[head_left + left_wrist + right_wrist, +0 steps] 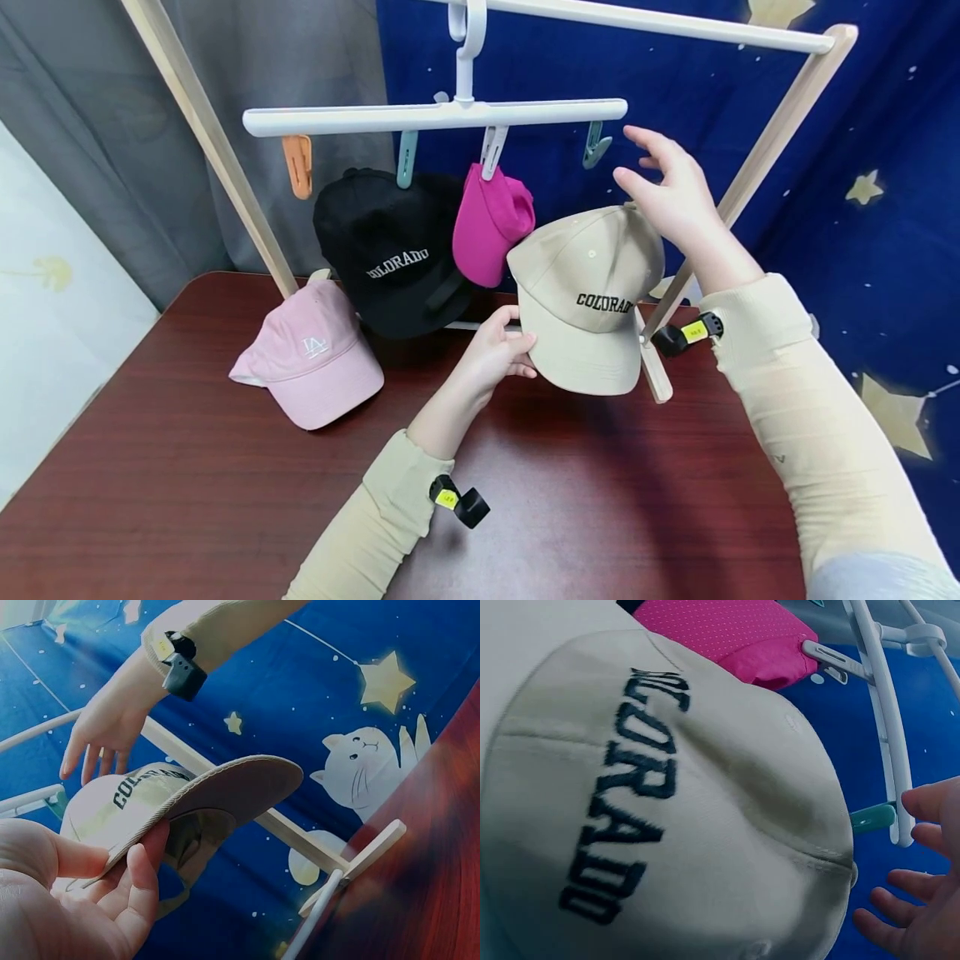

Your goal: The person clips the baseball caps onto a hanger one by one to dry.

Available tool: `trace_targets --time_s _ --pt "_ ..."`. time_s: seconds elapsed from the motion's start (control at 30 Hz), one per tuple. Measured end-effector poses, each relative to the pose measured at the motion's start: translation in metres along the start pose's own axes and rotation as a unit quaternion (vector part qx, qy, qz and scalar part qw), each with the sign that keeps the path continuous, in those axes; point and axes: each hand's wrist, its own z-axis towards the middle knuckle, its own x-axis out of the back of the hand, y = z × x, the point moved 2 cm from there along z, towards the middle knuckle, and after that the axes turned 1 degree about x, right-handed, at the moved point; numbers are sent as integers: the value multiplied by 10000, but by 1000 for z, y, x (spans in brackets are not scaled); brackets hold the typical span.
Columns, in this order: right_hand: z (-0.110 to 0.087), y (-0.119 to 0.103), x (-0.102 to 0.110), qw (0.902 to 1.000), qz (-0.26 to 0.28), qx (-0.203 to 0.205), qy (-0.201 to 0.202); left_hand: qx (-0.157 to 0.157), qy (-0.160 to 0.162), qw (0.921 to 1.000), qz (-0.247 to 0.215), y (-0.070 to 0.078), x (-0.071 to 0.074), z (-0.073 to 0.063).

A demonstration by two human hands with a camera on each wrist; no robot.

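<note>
Left hand (pixel 492 352) pinches the beige cap (pixel 581 279), right hand (pixel 672 193) nearby.

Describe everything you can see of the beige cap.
The beige cap looks like soft fabric, with seams, small eyelets, a curved brim and dark COLORADO lettering across its slightly dented crown. Held in the air, unclipped, it tilts brim-down below the right end of the white hanger. The left grip pinches the brim's edge, thumb above and fingers beneath.
</note>
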Motion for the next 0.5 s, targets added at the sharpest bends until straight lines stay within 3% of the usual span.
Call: trace_targets --time_s 0.5 --pt "14 -5 -5 9995 -237 181 -133 82 -41 10000 -13 0 0 -1"
